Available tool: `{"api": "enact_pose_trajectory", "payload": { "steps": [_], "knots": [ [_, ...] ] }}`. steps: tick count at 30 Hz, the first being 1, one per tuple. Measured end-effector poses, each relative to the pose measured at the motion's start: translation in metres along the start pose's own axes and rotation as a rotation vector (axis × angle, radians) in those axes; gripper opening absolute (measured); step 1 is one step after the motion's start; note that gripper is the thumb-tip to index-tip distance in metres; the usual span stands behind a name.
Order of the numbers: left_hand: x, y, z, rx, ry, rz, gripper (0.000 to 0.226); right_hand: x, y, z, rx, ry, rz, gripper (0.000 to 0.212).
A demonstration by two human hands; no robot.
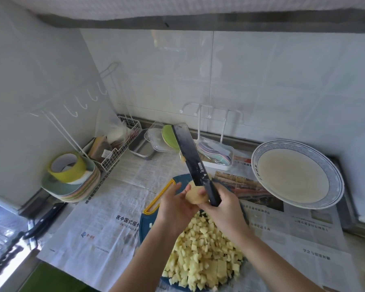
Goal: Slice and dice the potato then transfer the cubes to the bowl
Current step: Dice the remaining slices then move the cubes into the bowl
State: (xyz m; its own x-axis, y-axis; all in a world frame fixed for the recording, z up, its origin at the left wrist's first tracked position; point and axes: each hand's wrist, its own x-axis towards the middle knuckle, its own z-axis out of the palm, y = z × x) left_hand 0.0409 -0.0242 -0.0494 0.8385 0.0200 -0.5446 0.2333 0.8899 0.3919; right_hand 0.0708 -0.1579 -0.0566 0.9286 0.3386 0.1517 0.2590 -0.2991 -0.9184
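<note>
Holding potato piece point(195, 197) in left hand point(175, 205) | right hand point(223, 207) grips knife point(190, 152) | cubes point(202, 253) heaped on board point(144, 233)

Above a dark blue cutting board point(144, 230), a person's left hand point(175, 205) holds a piece of peeled potato point(193, 196) while the right hand point(221, 205) grips the handle of a black knife point(190, 157), its broad blade raised and pointing away toward the tiled wall. A heap of pale potato cubes point(202, 256) covers the near half of the board, which lies on spread newspaper point(105, 207). A wide blue-rimmed bowl point(333, 175) stands to the right.
</note>
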Motion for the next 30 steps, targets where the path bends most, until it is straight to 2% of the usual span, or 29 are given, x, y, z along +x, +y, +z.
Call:
{"api": "enact_pose_trajectory", "payload": {
  "steps": [4,7,10,12,14,17,22,25,28,30],
  "knots": [
    [0.005,-0.006,-0.001,0.146,0.144,0.06,0.019,-0.011,0.002,0.005,0.007,-0.019,0.015,0.02],
    [0.003,-0.008,-0.002,0.13,0.208,0.106,0.018,-0.019,0.001,0.008,0.004,-0.001,-0.016,0.032],
    [0.004,-0.012,-0.005,0.201,0.244,0.179,0.007,-0.026,0.004,0.012,0.022,0.049,0.014,0.039],
    [0.006,-0.012,-0.008,0.21,0.252,0.214,0.006,-0.031,0.001,0.016,0.153,0.113,0.105,0.029],
    [0.005,-0.008,-0.011,0.207,0.257,0.246,0.015,-0.031,-0.002,0.021,0.223,0.201,0.202,0.016],
    [0.0,0.0,-0.011,0.235,0.278,0.284,0.022,-0.025,-0.004,0.03,0.228,0.272,0.364,0.032],
    [-0.005,0.014,-0.022,0.313,0.211,0.254,0.052,-0.026,-0.013,0.045,0.481,0.301,0.57,0.034],
    [-0.006,0.02,-0.024,0.369,0.167,0.222,0.039,-0.03,-0.018,0.054,0.555,0.338,0.585,0.033],
    [-0.004,0.024,-0.026,0.442,0.23,0.233,0.019,-0.034,-0.023,0.064,0.57,0.365,0.6,0.03],
    [-0.005,0.028,-0.031,0.514,0.255,0.264,0.017,-0.036,-0.028,0.07,0.569,0.395,0.599,0.031]
  ]
}}
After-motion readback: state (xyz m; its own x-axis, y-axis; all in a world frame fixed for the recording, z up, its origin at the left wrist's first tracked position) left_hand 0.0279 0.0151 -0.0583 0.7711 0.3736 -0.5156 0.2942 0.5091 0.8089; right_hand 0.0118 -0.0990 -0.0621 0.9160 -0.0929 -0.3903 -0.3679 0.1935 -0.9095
